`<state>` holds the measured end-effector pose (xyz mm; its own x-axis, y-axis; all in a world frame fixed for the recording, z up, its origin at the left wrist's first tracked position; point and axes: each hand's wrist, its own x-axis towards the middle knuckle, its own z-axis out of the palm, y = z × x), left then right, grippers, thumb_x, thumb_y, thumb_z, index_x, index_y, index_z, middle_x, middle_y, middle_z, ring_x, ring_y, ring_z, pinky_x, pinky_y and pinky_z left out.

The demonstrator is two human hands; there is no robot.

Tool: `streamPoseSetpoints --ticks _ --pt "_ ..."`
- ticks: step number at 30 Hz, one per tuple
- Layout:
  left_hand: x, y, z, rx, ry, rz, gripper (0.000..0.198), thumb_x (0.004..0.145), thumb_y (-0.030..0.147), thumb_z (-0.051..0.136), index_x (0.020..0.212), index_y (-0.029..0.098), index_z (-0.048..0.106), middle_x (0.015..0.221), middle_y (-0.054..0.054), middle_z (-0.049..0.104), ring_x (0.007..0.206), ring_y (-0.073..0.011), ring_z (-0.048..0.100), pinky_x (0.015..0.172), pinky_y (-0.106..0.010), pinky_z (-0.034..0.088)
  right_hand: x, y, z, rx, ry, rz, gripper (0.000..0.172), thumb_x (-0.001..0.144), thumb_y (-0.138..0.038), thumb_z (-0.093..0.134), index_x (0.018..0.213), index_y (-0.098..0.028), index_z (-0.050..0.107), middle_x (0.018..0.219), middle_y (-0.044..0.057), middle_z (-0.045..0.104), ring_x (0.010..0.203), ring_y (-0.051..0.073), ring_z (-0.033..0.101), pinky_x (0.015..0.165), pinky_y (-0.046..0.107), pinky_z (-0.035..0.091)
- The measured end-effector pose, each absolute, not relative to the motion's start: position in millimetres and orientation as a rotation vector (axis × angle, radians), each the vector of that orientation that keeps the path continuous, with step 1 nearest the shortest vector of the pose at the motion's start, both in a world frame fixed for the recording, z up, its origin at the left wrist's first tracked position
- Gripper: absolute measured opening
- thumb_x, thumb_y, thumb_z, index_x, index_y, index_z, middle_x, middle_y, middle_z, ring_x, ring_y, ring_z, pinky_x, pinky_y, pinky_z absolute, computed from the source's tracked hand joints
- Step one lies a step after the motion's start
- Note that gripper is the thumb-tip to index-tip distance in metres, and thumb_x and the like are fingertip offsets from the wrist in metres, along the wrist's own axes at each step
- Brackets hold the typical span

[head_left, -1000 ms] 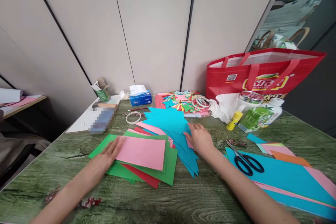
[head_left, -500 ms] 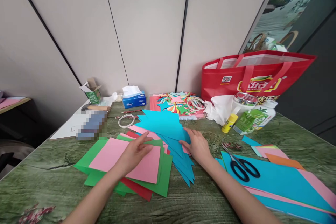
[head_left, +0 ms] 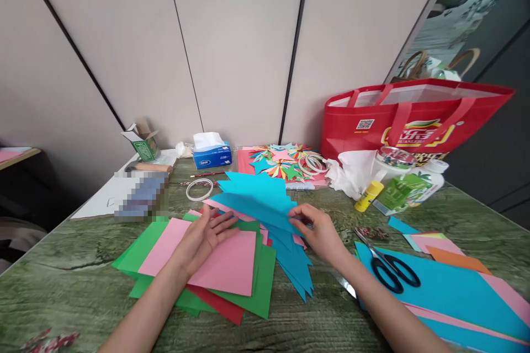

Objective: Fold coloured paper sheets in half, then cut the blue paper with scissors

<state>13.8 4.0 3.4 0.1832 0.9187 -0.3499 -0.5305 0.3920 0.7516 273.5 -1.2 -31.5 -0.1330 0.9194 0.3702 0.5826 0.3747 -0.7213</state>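
My right hand [head_left: 318, 229] pinches the right edge of a blue paper sheet [head_left: 252, 209], lifting it a little from the pile of blue paper beneath. Zigzag points show on the blue pile's lower end. Over the stack on the left, my left hand [head_left: 207, 234] is turned partly palm up with its fingers apart, holding nothing. Under it lies a pink paper sheet [head_left: 232, 270], on top of green paper [head_left: 265, 287] and red paper [head_left: 219, 300]. Some pink paper strips poke out between the two piles.
Black-handled scissors [head_left: 391, 267] lie on blue sheets [head_left: 455, 287] at right. A glue stick [head_left: 368, 196], jars and a red bag [head_left: 351, 127] stand behind. Farther back are a tape roll [head_left: 199, 190], a tissue box [head_left: 212, 155] and paper stars [head_left: 281, 168]. A blade shows beside my right forearm.
My right hand has closed on the blue sheet and raised its edge. My left hand has rotated from palm down toward palm up. The view has shifted slightly.
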Motion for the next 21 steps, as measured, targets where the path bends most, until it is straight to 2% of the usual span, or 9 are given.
streamPoseSetpoints --ticks 2,5,7,9,12,14,17,19,21 --pt "11 6 2 0.526 0.843 1.082 0.048 0.085 0.047 0.042 0.117 0.012 0.045 0.112 -0.021 0.059 0.103 -0.0311 0.057 0.084 -0.051 0.046 271 -12 -24 -1.211 -1.868 0.642 0.009 0.081 -0.021 0.048 0.082 -0.02 0.056 0.089 0.006 0.066 0.082 0.018 0.062 0.071 0.03 0.048" --pt "7 8 -1 0.543 0.805 1.11 0.044 0.082 0.05 0.045 0.109 0.016 0.052 0.097 -0.014 0.066 0.086 -0.027 0.064 0.076 -0.045 0.051 267 -28 -21 -1.067 -2.014 0.691 0.011 0.083 -0.018 0.046 0.089 -0.022 0.055 0.108 0.007 0.063 0.102 0.019 0.058 0.084 0.035 0.045" --pt "4 7 -3 0.542 0.82 1.131 0.035 0.082 0.041 0.052 0.106 0.016 0.055 0.09 -0.01 0.068 0.078 -0.0232 0.065 0.074 -0.039 0.052 266 -34 -23 -0.995 -2.137 0.599 0.014 0.083 -0.016 0.046 0.09 -0.023 0.056 0.112 0.006 0.062 0.113 0.02 0.051 0.095 0.043 0.037" --pt "4 5 -3 0.543 0.858 1.124 0.034 0.079 0.028 0.059 0.111 0.017 0.055 0.093 -0.008 0.069 0.079 -0.0225 0.065 0.077 -0.038 0.051 264 -38 -27 -0.957 -2.222 0.475 0.015 0.082 -0.015 0.048 0.089 -0.024 0.057 0.112 0.006 0.063 0.12 0.021 0.043 0.102 0.051 0.024" --pt "7 -1 -1 0.592 0.903 1.05 0.056 0.073 0.014 0.065 0.124 0.021 0.044 0.106 -0.011 0.066 0.09 -0.0281 0.064 0.082 -0.045 0.049 261 -42 -28 -0.931 -2.273 0.375 0.009 0.081 -0.021 0.054 0.088 -0.025 0.06 0.111 0.004 0.063 0.124 0.023 0.039 0.103 0.057 0.015" --pt "10 -5 1 0.63 0.895 0.982 0.067 0.07 0.012 0.067 0.13 0.021 0.039 0.111 -0.013 0.063 0.097 -0.032 0.061 0.083 -0.049 0.047 259 -44 -27 -0.889 -2.266 0.389 0.011 0.078 -0.03 0.06 0.088 -0.025 0.061 0.112 0.005 0.063 0.125 0.025 0.036 0.103 0.055 0.021" --pt "12 -10 5 0.672 0.858 0.93 0.075 0.067 0.011 0.068 0.133 0.022 0.034 0.114 -0.013 0.062 0.101 -0.0333 0.058 0.086 -0.05 0.046 256 -45 -26 -0.933 -2.05 0.397 0.024 0.075 -0.036 0.063 0.096 -0.025 0.061 0.121 0.008 0.056 0.126 0.027 0.035 0.099 0.048 0.033" --pt "12 -11 8 0.7 0.843 0.915 0.08 0.066 0.011 0.069 0.135 0.025 0.031 0.115 -0.012 0.061 0.101 -0.0334 0.058 0.086 -0.051 0.046 256 -43 -28 -1.072 -1.751 0.395 0.037 0.076 -0.035 0.061 0.111 -0.025 0.054 0.129 0.011 0.047 0.124 0.027 0.037 0.096 0.045 0.038" --pt "11 -13 11 0.721 0.824 0.898 0.082 0.066 0.011 0.069 0.135 0.028 0.03 0.115 -0.011 0.062 0.101 -0.0335 0.058 0.085 -0.052 0.046 257 -39 -30 -1.169 -1.459 0.479 0.057 0.075 -0.037 0.062 0.126 -0.025 0.04 0.135 0.013 0.04 0.121 0.026 0.041 0.09 0.041 0.044"
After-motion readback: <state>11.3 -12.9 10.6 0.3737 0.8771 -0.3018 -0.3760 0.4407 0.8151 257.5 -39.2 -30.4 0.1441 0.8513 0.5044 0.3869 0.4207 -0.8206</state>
